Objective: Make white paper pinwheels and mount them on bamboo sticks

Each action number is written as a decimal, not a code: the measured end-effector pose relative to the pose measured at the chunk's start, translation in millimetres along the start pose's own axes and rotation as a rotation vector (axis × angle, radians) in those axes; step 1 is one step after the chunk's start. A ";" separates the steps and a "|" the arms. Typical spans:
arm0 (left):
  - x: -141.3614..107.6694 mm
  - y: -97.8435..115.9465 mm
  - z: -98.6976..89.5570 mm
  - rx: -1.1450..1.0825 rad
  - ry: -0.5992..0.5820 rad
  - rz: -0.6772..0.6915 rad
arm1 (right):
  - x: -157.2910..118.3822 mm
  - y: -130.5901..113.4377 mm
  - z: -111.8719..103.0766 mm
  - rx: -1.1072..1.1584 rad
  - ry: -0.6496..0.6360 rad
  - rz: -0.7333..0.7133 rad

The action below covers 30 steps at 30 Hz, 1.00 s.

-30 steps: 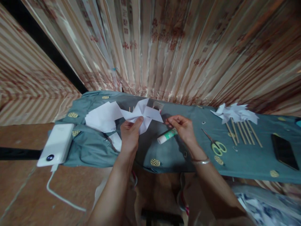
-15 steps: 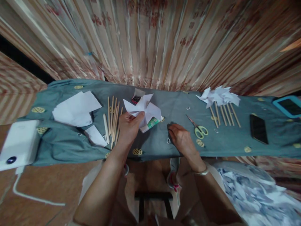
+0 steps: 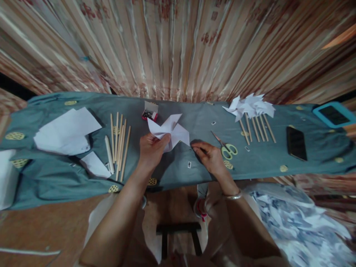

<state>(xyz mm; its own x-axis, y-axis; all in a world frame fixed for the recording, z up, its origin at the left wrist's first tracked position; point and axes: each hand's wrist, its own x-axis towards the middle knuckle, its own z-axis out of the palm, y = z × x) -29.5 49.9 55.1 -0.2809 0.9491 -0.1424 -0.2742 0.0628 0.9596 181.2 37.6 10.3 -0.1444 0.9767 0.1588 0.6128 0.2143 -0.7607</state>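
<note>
My left hand [image 3: 152, 150] pinches a white paper pinwheel [image 3: 174, 130] near its centre, thumb on top, above the cloth-covered table. To its right, my right hand [image 3: 208, 155] has thumb and forefinger pressed together near a blade tip; whatever tiny thing sits between them is too small to make out. Behind the pinwheel stands an open small red box [image 3: 150, 112] with dark little pieces in it. Green-handled scissors [image 3: 224, 146] lie just beyond my right hand. Several wooden sticks [image 3: 120, 146] lie left of my left hand, beside a thicker pale stick [image 3: 109, 154].
Stacked white paper [image 3: 65, 133] and a loose piece [image 3: 96, 165] lie at left. Finished pinwheels on sticks [image 3: 251, 107] rest at right, near a black phone [image 3: 296, 142] and a blue-framed device [image 3: 333, 114]. A bag of paper pieces [image 3: 294, 226] stands below the table's right side.
My right hand has risen a little and come closer to the pinwheel, its fingertips now in a clear pinch. The green-and-white item under the pinwheel no longer shows. The view has shifted right.
</note>
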 end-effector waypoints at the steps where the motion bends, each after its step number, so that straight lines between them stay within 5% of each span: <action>1: -0.4 0.1 0.9 0.011 -0.007 -0.006 | 1.3 -2.3 2.0 -0.008 0.003 0.018; 9: -0.5 0.9 5.3 0.003 -0.017 -0.064 | 2.0 -14.1 4.1 -0.138 -0.115 0.036; 17: -1.3 -1.0 4.0 -0.014 -0.022 -0.094 | -14.0 -12.1 9.4 -0.223 -0.107 -0.104; 24: -5.0 -8.2 3.9 0.160 -0.033 0.063 | -10.5 -30.3 -17.7 0.182 0.191 0.029; 30: -17.2 -11.7 12.8 0.263 -0.145 0.090 | -10.9 -57.1 -12.1 0.325 0.200 -0.039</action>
<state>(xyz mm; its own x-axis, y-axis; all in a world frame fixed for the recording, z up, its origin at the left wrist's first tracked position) -9.7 36.9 49.5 -0.1535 0.9875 -0.0363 -0.0020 0.0365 0.9993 157.2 14.9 59.6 0.0110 0.9578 0.2871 0.3264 0.2680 -0.9064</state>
